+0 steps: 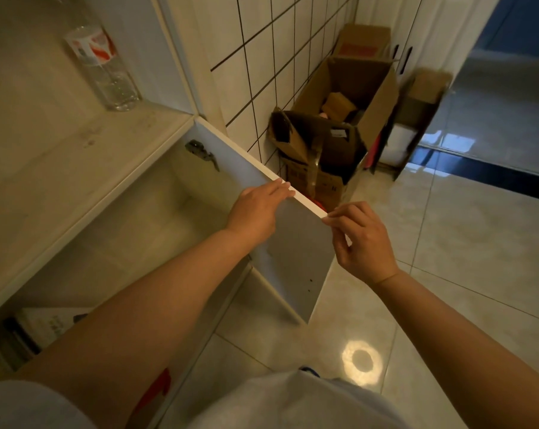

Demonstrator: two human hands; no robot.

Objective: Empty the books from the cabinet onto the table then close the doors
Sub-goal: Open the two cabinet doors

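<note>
**A:** Both hands hold the cabinet door (296, 243) along its top edge. Left hand (258, 209) lies over the edge about midway along it, with the fingers stretched flat across the white rim. Right hand (359, 239) pinches the outer corner between thumb and curled fingers.

**B:** And how does the door stand?

**A:** Swung open, out from the cabinet (85, 168) toward the floor tiles. Its hinge (201, 153) shows at the upper inner corner, where the door meets the cabinet frame.

**B:** Any books in view?

**A:** Only at the lower left. Under the left forearm, in the cabinet's bottom section, a pale box or book (50, 325) with some print sits beside darker spines (12, 339). I cannot tell how many are there, as the arm covers most of that spot. The compartment behind the open door looks bare as far as it shows.

**B:** What else is around?

**A:** 1 clear plastic bottle (102, 66) with a red and white label stands on the shelf above. Just beyond the door, against the tiled wall (280, 57), sit open cardboard boxes (339, 125) with odds and ends inside. They are just beside the door's far face, on the side it swings toward. Further along stands another cardboard box (423, 97) beside a doorway.

**B:** And the floor?

**A:** Glossy pale tiles (447, 243), with 1 round light reflection (361, 360) near the person's shirt.
</note>
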